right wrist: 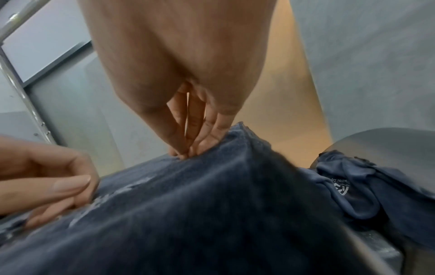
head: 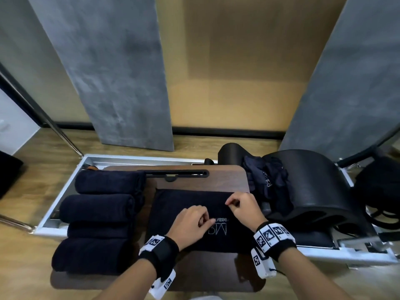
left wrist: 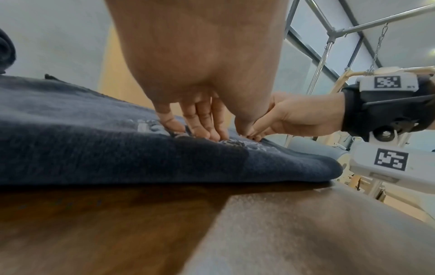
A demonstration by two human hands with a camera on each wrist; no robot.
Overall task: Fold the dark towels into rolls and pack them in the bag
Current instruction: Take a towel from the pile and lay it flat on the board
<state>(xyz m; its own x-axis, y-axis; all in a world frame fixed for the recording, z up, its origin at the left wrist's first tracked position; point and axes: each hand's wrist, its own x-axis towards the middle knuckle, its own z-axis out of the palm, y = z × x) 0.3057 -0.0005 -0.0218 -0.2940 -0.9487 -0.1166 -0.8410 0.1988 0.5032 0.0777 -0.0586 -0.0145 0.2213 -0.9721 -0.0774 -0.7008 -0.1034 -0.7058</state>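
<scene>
Far left on the board (head: 194, 276): four rolls (head: 97, 208), side by side, touching, parked clear of the work spot, probably ready for packing. Centre: folded towel (head: 186, 215) flat on the board, logo up and upside down from the head view, squared for the next fold or roll. On it, left hand (head: 190, 221), fingers curled down, fingertips (left wrist: 200, 133) pressing the cloth beside the logo; thumb pinched against the forefinger, seemingly nipping a layer, likely to anchor the near part so nothing slides. Just right, right hand (head: 242, 207), thumb and fingers (right wrist: 186, 148) pinching the towel's top layer near its far right corner, lifting a small ridge, presumably to tug the edge straight. Further right: loose heap (head: 266, 182) of unrolled dark towels draped on a black padded barrel (head: 313, 191), near at hand for the next pick. Far right on the floor: a black shape with straps (head: 378, 195), possibly the bag; too dark to tell. Judged stage: mid-task, four done, one in hand, more waiting, nothing packed.
</scene>
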